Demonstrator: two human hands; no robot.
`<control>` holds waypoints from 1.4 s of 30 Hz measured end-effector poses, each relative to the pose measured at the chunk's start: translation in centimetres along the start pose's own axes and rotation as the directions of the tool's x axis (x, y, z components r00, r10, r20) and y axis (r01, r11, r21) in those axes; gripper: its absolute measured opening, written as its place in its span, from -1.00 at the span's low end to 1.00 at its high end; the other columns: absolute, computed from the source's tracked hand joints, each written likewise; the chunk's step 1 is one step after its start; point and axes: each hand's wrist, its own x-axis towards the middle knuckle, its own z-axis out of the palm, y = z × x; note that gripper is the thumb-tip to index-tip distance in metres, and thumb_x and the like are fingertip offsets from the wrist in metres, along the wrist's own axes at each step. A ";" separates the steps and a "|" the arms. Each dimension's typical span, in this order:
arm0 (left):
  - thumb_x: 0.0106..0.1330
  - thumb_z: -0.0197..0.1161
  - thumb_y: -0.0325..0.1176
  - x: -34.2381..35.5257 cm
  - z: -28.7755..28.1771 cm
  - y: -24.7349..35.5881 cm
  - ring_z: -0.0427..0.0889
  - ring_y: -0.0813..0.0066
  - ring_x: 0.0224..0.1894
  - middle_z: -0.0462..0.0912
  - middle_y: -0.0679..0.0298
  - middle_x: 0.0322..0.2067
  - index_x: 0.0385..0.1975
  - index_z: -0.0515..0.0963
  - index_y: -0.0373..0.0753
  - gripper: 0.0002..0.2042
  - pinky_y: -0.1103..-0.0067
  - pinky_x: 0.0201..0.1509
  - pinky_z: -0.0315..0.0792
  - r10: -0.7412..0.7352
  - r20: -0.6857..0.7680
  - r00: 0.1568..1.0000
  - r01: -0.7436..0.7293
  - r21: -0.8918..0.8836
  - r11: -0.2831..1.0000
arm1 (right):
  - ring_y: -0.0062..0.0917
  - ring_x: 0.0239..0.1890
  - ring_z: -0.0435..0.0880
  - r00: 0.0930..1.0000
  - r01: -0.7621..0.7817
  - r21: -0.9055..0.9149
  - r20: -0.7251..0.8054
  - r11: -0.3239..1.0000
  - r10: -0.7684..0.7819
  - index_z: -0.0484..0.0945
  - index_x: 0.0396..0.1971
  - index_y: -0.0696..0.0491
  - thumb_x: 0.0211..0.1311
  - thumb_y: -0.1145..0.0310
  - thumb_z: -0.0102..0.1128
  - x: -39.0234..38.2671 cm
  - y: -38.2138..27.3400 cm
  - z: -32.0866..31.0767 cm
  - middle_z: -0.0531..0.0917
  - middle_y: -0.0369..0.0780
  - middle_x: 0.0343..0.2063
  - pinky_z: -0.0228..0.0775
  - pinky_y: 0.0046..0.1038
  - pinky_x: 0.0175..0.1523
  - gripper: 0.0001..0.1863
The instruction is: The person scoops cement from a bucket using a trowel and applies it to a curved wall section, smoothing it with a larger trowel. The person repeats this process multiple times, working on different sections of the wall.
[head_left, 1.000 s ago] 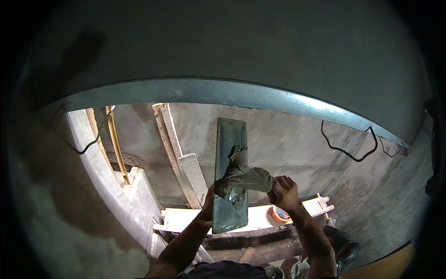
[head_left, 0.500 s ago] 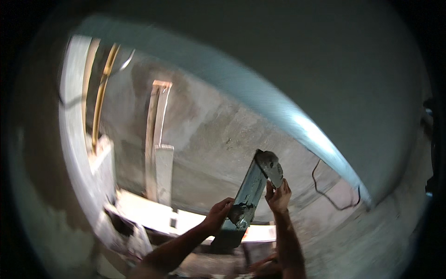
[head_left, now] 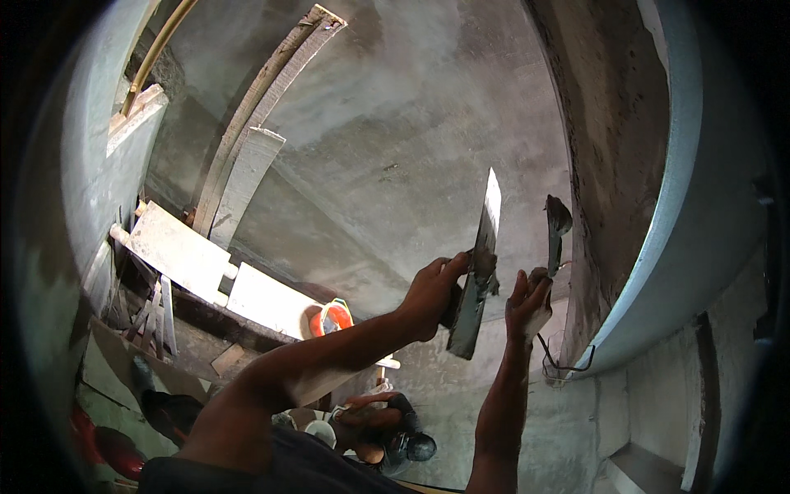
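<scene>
My left hand [head_left: 432,298] is closed round the handle of a long flat plastering trowel [head_left: 471,321], tilted with its blade nearly edge-on. A dark lump of wet mortar [head_left: 487,270] clings to the blade. To the right, my right hand [head_left: 528,309] grips a small trowel [head_left: 554,243] pointing upward, with dark mortar [head_left: 559,216] on its blade. The two tools are apart. Just right of the small trowel runs a rough brown beam face [head_left: 613,165] with a smooth pale edge.
Pale boards [head_left: 177,251] form a platform on the left, with an orange bucket [head_left: 331,317] at its end. Tall planks [head_left: 255,107] lean on the grey wall. Below, a person [head_left: 395,428] in dark clothing is near a white bucket [head_left: 321,430]. A cable [head_left: 559,364] hangs by the beam.
The view has swung, bringing the beam to the right side. The small trowel has come away from the flat trowel's upper end and now stands apart beside the beam. The flat trowel has turned nearly edge-on.
</scene>
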 end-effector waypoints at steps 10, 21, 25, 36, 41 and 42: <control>0.52 0.14 0.12 0.1 3.2 2.9 0.53 0.50 -0.32 0.57 0.23 -0.25 0.11 0.46 -0.29 -0.47 0.48 -0.29 0.46 0.071 0.003 0.997 -0.071 -0.002 0.997 | -0.19 -0.32 0.74 0.998 0.054 -0.083 -0.035 0.995 -0.057 0.50 -0.14 0.08 0.42 0.26 0.30 4.6 0.0 -1.9 0.69 -0.12 -0.33 0.57 -0.22 -0.29 -0.76; 0.54 0.12 0.12 -2.9 5.9 4.0 0.56 0.51 -0.37 0.59 0.25 -0.29 0.12 0.46 -0.26 -0.49 0.48 -0.34 0.50 0.131 0.066 0.989 -0.119 -0.158 0.980 | -0.23 -0.13 0.76 0.999 -0.008 0.148 0.037 0.989 0.002 0.52 0.00 0.11 0.37 0.32 0.36 5.7 -4.9 -7.9 0.71 -0.12 -0.19 0.58 -0.30 -0.07 -0.69; 0.54 0.08 0.16 -4.8 7.6 4.2 0.59 0.48 -0.44 0.61 0.22 -0.33 0.10 0.48 -0.25 -0.47 0.46 -0.39 0.53 0.127 0.042 0.991 -0.123 -0.090 0.988 | -0.34 -0.07 0.75 0.985 -0.125 0.147 0.137 0.981 0.105 0.54 0.09 0.16 0.39 0.37 0.34 3.6 -5.0 -11.7 0.72 -0.13 -0.11 0.55 -0.36 0.02 -0.64; 0.55 0.07 0.11 -6.5 10.8 2.1 0.51 0.40 -0.66 0.52 0.17 -0.55 0.10 0.41 -0.38 -0.44 0.45 -0.62 0.42 0.011 0.081 0.997 0.006 -0.210 0.978 | -0.60 -0.16 0.67 0.989 -0.148 0.060 0.024 0.987 0.147 0.59 0.10 0.10 0.48 0.27 0.24 -5.4 0.6 -14.4 0.71 -0.28 -0.17 0.54 -0.50 0.02 -0.68; 0.55 0.08 0.08 -5.3 9.4 1.3 0.50 0.37 -0.72 0.49 0.19 -0.64 0.07 0.38 -0.43 -0.44 0.42 -0.69 0.35 0.025 -0.041 0.999 -0.031 -0.147 0.989 | -0.46 -0.24 0.68 0.979 -0.202 0.207 0.046 0.957 0.196 0.59 0.03 0.12 0.42 0.11 0.32 -7.2 2.4 -10.6 0.71 -0.18 -0.25 0.54 -0.38 -0.05 -0.59; 0.55 0.05 0.10 -5.1 8.8 1.3 0.52 0.37 -0.64 0.52 0.18 -0.59 0.06 0.41 -0.42 -0.44 0.43 -0.59 0.37 0.054 -0.067 0.996 -0.057 -0.049 0.997 | -0.41 -0.25 0.70 0.985 -0.168 0.151 0.063 0.974 0.161 0.59 0.03 0.13 0.42 0.09 0.32 -6.2 2.9 -9.2 0.71 -0.15 -0.25 0.55 -0.36 -0.06 -0.58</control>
